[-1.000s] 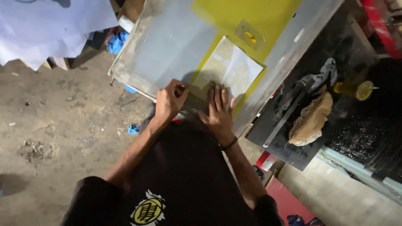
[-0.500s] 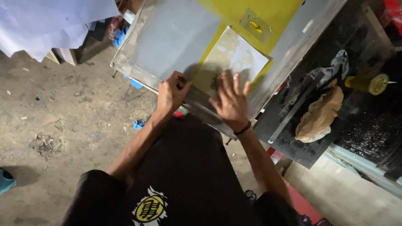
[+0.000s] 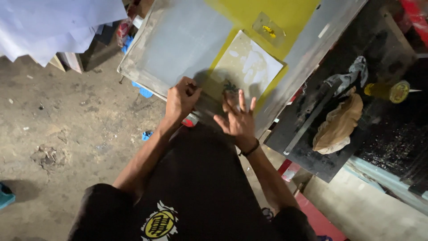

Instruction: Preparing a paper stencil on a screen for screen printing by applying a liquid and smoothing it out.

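Now left hand point(image 3: 180, 100) fisted on screen frame point(image 3: 147, 78); right hand point(image 3: 239, 118) grip spread over paper stencil point(image 3: 247, 67) — may smudge or shift.

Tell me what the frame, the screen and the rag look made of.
Frame: seemingly metal or painted wood, dull grey, scuffed and stained. Screen: fine mesh, likely fabric; matte, translucent grey, yellow coating on part. Rag: soft tan cloth, crumpled in folds.
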